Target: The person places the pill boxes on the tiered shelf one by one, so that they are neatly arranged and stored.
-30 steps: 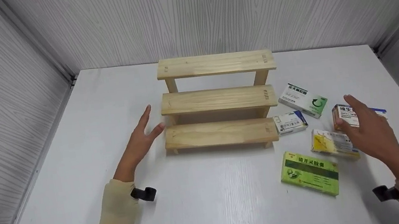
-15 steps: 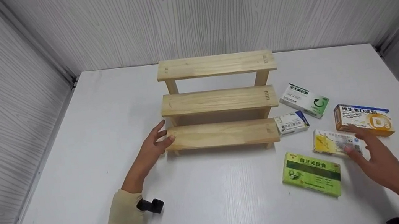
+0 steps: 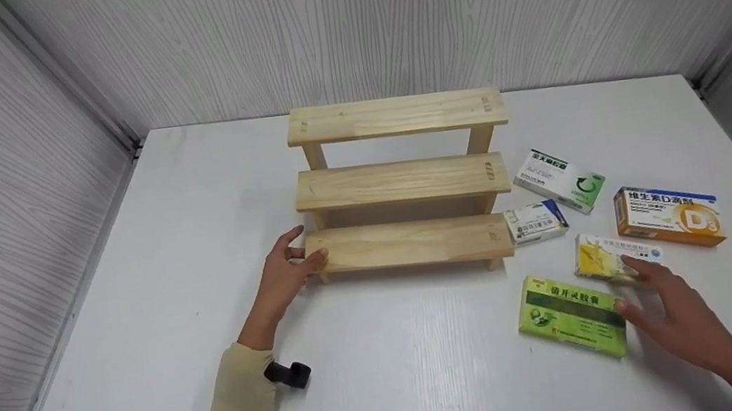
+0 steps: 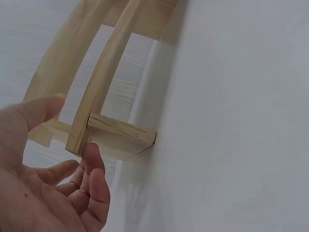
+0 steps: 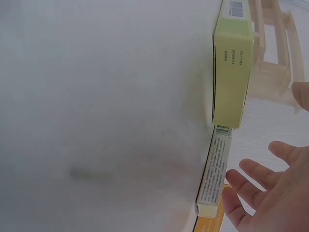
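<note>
My left hand [image 3: 280,280] is at the left end of a three-tier wooden display shelf [image 3: 410,242], its thumb over the top of the lowest board. In the left wrist view, curled fingers [image 4: 94,159] reach the underside of the board's end. My right hand [image 3: 681,316] hovers with fingers spread over the medicine boxes on the right. Its thumb overlaps the right edge of a green medicine box [image 3: 571,316], and its forefinger overlaps a yellow-and-white medicine box [image 3: 602,256]. The right wrist view has nothing between those fingers [image 5: 251,183].
An orange-and-white vitamin D box [image 3: 668,215] lies at the far right. A white-and-green box [image 3: 561,180] lies behind, and a small white-and-blue box [image 3: 536,222] sits right at the shelf's lowest board. Grained panels [image 3: 384,19] wall the white table [image 3: 393,357].
My left hand has moved right and onto the lowest board's end. My right hand has come down and nearer, from the vitamin D box to the green and yellow-and-white boxes.
</note>
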`<state>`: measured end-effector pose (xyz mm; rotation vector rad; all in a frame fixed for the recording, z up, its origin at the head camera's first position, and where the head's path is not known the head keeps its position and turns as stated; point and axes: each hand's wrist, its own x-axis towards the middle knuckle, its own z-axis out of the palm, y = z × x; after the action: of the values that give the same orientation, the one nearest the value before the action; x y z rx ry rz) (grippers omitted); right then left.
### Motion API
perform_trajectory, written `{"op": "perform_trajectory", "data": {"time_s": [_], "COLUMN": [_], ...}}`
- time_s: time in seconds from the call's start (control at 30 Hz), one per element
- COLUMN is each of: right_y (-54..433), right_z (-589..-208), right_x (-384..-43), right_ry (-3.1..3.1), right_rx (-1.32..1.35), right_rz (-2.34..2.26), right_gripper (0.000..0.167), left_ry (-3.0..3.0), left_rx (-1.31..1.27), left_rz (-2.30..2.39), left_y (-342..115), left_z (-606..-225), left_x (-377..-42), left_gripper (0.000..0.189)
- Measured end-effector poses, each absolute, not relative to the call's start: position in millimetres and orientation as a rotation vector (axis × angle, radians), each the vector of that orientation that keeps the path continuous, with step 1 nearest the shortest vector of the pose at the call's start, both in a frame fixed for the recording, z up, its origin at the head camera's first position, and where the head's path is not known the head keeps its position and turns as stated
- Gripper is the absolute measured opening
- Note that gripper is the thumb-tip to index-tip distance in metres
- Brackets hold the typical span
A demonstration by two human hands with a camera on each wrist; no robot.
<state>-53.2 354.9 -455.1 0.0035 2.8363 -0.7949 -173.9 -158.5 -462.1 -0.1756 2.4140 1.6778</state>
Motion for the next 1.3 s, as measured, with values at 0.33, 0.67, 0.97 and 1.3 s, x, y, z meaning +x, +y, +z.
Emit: {"op": "perform_trajectory", "data": {"time_s": [0.33,0.67,0.97,1.3], "right_y": [349,343,342,346], "right_z": [-455,-455,-455,-456], "right_x": [-50,-47,-45,-42], "right_ry": [2.883,2.839,2.83,2.836], "right_rx": [-0.148,-0.178,-0.213,-0.21], "right_rz": [-0.703,-0.493,-0.445,-0.358], "right_gripper": [0.087,0.098,0.095,0.093], "left_ry": [2.437,2.425,2.485,2.484], "left_rx": [-0.199,-0.168,-0.156,-0.115], "left_rz": [1.665,1.65,1.66,1.685], "left_y": [-156,-157,-155,-157], "left_z": [-468,-467,-468,-470], "left_x": [-179,-178,-174,-173], "left_gripper": [0.071,0.073,0.07,0.055]}}
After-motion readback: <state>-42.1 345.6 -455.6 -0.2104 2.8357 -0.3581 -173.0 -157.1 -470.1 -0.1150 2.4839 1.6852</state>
